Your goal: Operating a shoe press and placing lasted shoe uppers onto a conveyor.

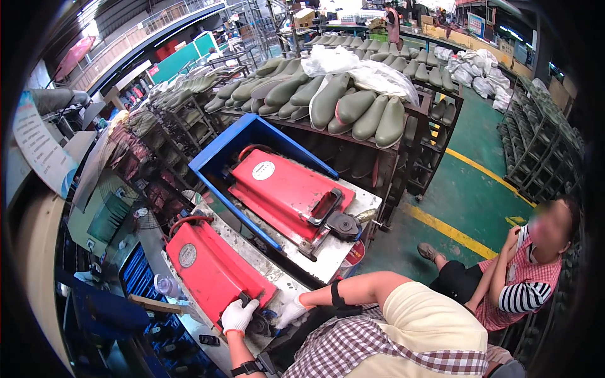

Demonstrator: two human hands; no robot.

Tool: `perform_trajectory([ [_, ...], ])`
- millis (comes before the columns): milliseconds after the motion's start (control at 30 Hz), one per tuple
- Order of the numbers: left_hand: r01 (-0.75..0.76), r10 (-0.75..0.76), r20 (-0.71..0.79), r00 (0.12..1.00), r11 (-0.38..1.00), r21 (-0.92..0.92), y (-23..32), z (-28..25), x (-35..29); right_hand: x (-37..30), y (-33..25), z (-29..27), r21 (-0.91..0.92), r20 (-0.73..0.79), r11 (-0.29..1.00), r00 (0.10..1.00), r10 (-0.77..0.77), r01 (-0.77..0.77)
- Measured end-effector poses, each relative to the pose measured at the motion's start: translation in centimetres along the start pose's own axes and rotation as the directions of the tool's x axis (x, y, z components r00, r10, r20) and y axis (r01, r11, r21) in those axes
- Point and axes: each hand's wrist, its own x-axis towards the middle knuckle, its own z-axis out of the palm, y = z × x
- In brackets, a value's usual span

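At the near red machine [217,272]: the sloping housing lies lower left of its twin, with a dark round part [258,325] at the end closest to the wearer, between the two gloved hands.
Left hand [239,316]: bent over that end of the housing, thumb up beside a black handle [244,297]; whether the fingers close on the handle, I cannot tell.
Right hand [292,311]: low beside the round part, fingers pointing toward it and partly hidden; anything it may hold cannot be made out.
Pinch point: should the mechanism move with both hands this near, a fingertip or slack glove cloth could probably get caught.
Checked apron [346,346]: leaning further in could bring its cloth against the work, with a similar snag.
Small dark device [208,340]: it lies near the left forearm, so a sideways swing of that arm might knock it away.
Far red machine [283,189]: it sits partly inside a blue bin [205,151]; a quick lift of the right arm could bump its near corner.
Grey-green foot forms [372,120]: they crowd the rack's front edge, and a jolt there might tip some off.
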Motion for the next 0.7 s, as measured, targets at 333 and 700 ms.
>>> perform_trajectory([
  [333, -0.127, 0.13, -0.013, 0.991, 0.986, 0.105, -0.7, 0.8, 0.9, 4.8, 4.3, 1.5, 0.153, -0.099, 0.955, 0.965, -0.242, 0.255],
  [700, -0.142, 0.147, -0.033, 0.989, 0.983, 0.113, 0.2, -0.3, -0.1, 1.0, -0.6, 0.0, 0.074, 0.083, 0.994, 0.994, 0.072, -0.078],
])
